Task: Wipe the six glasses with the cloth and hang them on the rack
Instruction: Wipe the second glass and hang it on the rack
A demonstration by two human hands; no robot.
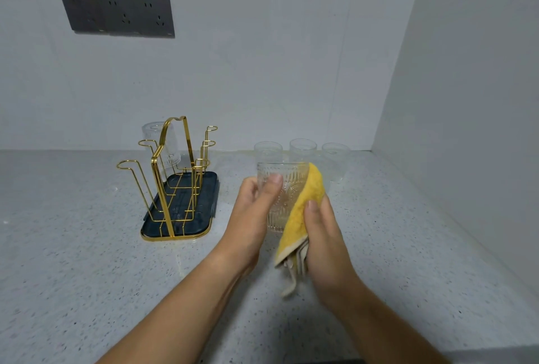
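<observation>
A: Status on the six glasses?
B: One is done. A hung glass [159, 144] sits upside down on a rear peg of the rack [186, 209], to your left on the desk [87, 276]. The other pegs I can see are bare.
A: And the one in hand?
B: Your left grip [250, 209] is wrapped round the ribbed glass [291, 185], thumb across the front. It's held above the desk, just right of the rack. Your right grip [323, 232] is closed on the yellow cloth [306, 206] and presses it to the glass's right side. I'd call that mid-wipe on glass two.
A: What's left?
B: A row of three glasses [303, 149] stands upright by the back wall, behind your hands. That's five in view. I can't find the sixth; it may be hidden behind the held one. My estimate: one hung, five to go.
A: Any labels or brands?
B: Nothing readable on the glasses, cloth or rack. The dark socket panel [116, 13] on the wall shows only pin holes.
</observation>
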